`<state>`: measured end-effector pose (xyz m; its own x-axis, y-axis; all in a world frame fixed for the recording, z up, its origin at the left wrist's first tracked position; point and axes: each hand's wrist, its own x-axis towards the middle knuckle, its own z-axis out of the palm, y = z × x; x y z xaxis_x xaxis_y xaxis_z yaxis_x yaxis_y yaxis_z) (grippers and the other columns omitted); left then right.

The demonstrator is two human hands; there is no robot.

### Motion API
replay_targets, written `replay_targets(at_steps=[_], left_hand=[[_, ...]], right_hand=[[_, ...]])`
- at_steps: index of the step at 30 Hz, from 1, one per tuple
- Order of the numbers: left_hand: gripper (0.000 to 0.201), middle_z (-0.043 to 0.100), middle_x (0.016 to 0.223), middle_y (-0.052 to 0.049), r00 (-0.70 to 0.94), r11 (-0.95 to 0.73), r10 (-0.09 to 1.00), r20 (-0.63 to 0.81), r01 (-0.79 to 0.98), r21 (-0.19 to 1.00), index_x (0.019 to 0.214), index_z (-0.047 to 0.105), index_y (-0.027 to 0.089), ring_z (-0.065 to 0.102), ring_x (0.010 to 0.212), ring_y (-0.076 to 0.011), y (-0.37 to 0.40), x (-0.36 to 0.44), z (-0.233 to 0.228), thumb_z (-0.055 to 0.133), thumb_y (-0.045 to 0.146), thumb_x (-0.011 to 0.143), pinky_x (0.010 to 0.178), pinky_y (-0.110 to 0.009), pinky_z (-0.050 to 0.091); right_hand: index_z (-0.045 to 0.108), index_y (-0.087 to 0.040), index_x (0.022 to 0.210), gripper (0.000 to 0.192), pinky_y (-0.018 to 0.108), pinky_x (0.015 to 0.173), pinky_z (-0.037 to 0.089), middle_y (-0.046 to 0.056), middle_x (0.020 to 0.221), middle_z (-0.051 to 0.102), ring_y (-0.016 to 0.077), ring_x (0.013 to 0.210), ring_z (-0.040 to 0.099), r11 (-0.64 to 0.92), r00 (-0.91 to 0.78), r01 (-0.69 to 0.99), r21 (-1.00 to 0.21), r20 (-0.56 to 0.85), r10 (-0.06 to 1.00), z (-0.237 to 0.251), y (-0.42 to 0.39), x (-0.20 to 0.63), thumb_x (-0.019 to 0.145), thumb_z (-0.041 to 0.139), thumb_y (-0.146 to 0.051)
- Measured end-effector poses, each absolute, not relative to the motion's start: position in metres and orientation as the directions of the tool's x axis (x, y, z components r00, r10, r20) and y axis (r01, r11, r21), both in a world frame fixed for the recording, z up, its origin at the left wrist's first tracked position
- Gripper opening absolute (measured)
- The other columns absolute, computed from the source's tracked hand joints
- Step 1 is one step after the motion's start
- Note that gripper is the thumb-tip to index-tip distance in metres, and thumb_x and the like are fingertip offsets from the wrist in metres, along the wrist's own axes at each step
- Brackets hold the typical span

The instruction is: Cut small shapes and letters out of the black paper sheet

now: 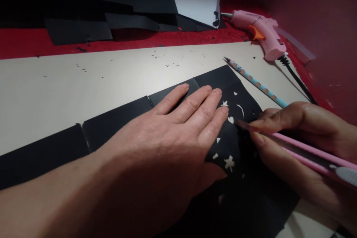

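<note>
head cam | worn on head | faces fwd + down | close over table [55, 81] | single view, no overlap w/ other

Left of the flat left hand [178, 134], the long cream board [69, 85] lies open, only specks on it. To the right, a blue dotted pencil [255, 81] lies slantwise, a pink glue gun [260, 35] beyond it. Black paper sheets [83, 15] crowd the far edge.

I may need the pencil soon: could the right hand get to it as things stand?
Probably yes: the pencil lies bare on the board just beyond the right hand, nothing between, but that hand already grips a pink cutter.
</note>
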<state>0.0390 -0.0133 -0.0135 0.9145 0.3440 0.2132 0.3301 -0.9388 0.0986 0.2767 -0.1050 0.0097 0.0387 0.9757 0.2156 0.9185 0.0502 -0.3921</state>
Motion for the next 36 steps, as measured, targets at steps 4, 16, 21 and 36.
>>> replay_targets(at_steps=[4, 16, 21, 36], left_hand=[[0.064, 0.044, 0.171, -0.020, 0.912, -0.935, 0.354, 0.210, 0.340, 0.097, 0.161, 0.048, 0.005, 0.042, 0.161, -0.0333, -0.013, 0.040, -0.013, 0.035, 0.046, 0.114, 0.134, -0.054, 0.036], [0.067, 0.043, 0.171, -0.022, 0.912, -0.940, 0.338, 0.231, 0.317, 0.125, 0.162, 0.045, 0.002, 0.040, 0.162, -0.0356, -0.012, 0.039, -0.017, 0.035, 0.047, 0.112, 0.134, -0.055, 0.034], [0.067, 0.044, 0.170, -0.024, 0.908, -0.936, 0.346, 0.238, 0.314, 0.160, 0.160, 0.047, 0.001, 0.040, 0.161, -0.0366, -0.013, 0.039, -0.018, 0.039, 0.046, 0.111, 0.135, -0.056, 0.033], [0.070, 0.044, 0.170, -0.024, 0.911, -0.941, 0.331, 0.246, 0.301, 0.153, 0.160, 0.046, 0.000, 0.039, 0.162, -0.0366, -0.011, 0.039, -0.021, 0.043, 0.049, 0.110, 0.135, -0.056, 0.033]], right_hand=[[0.071, -0.040, 0.094, 0.018, 0.030, 0.047, 0.051, -0.004, 0.088, 0.084, 0.0222, 0.064, 0.078, -0.091, 0.174, 0.914, -0.396, 0.179, 0.968, 0.015, -0.107, 0.270, 0.091, 0.068, -0.058], [0.067, -0.042, 0.098, 0.026, 0.030, 0.039, 0.052, -0.004, 0.084, 0.084, 0.0225, 0.059, 0.079, 0.015, 0.055, 0.952, -0.306, 0.219, 0.974, 0.012, -0.106, 0.278, 0.099, 0.056, -0.065], [0.067, -0.041, 0.097, 0.025, 0.031, 0.042, 0.053, -0.004, 0.083, 0.083, 0.0205, 0.058, 0.077, 0.020, 0.057, 0.948, -0.317, 0.232, 0.971, 0.012, -0.104, 0.276, 0.100, 0.055, -0.063], [0.069, -0.040, 0.095, 0.023, 0.030, 0.035, 0.049, 0.000, 0.085, 0.084, 0.0226, 0.057, 0.076, -0.025, 0.116, 0.940, -0.341, 0.250, 0.961, 0.013, -0.111, 0.274, 0.099, 0.059, -0.060]])
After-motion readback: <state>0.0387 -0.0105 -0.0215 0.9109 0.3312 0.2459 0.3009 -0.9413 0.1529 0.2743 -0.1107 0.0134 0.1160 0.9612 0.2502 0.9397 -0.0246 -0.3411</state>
